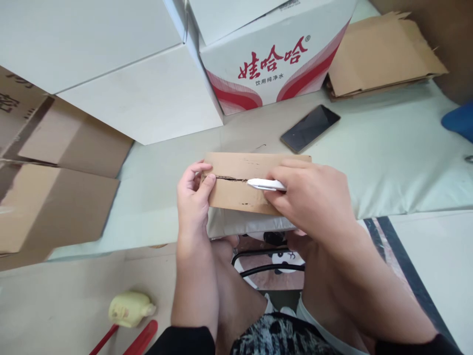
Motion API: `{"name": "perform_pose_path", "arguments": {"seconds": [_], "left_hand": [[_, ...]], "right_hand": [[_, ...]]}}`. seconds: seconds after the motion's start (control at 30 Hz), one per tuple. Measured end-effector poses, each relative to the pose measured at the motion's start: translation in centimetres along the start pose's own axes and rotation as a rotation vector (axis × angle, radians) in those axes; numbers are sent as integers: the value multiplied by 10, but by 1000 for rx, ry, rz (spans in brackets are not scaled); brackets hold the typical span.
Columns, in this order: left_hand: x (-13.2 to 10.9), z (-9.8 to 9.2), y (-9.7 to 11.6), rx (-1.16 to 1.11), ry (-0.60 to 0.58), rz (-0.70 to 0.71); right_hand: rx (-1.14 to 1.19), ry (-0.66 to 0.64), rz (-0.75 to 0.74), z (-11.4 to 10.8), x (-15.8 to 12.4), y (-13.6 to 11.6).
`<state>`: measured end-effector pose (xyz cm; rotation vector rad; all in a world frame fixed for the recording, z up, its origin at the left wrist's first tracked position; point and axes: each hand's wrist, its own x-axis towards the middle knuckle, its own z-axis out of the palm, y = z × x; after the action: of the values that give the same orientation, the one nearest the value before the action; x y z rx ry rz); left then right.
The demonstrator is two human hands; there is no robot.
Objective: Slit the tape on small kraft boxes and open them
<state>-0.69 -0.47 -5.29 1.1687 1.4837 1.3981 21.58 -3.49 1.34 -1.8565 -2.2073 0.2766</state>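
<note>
A small brown cardboard box [236,197] lies near the table's front edge, with a ragged slit running along its face from the left end. My left hand [195,192] grips that left end, thumb pressed on the face beside the slit and fingers curled round the edge. In my right hand [310,197] is a white box cutter [266,184], closed in my fingers. Its tip touches the cardboard at the right end of the slit; I cannot make out the blade. My right hand covers the box's right part.
Behind the box a dark phone [310,128] lies on the pale green tablecloth [391,162]. White cartons [148,93] and a red-and-white carton [269,74] stand at the back. Folded cardboard [384,54] is back right, brown boxes [55,197] left. A yellow bottle [129,309] lies below on the floor.
</note>
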Motion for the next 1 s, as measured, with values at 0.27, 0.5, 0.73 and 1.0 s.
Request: {"name": "perform_pose_path", "arguments": {"seconds": [0.27, 0.5, 0.73, 1.0], "left_hand": [[1, 1, 2, -10, 13, -17], [0, 2, 6, -29, 16, -26], [11, -13, 2, -39, -19, -47], [15, -25, 6, 28, -14, -31]], "right_hand": [[113, 57, -83, 2, -3, 6], [527, 71, -252, -5, -10, 52], [661, 9, -298, 13, -3, 75], [778, 54, -418, 16, -3, 54]]}}
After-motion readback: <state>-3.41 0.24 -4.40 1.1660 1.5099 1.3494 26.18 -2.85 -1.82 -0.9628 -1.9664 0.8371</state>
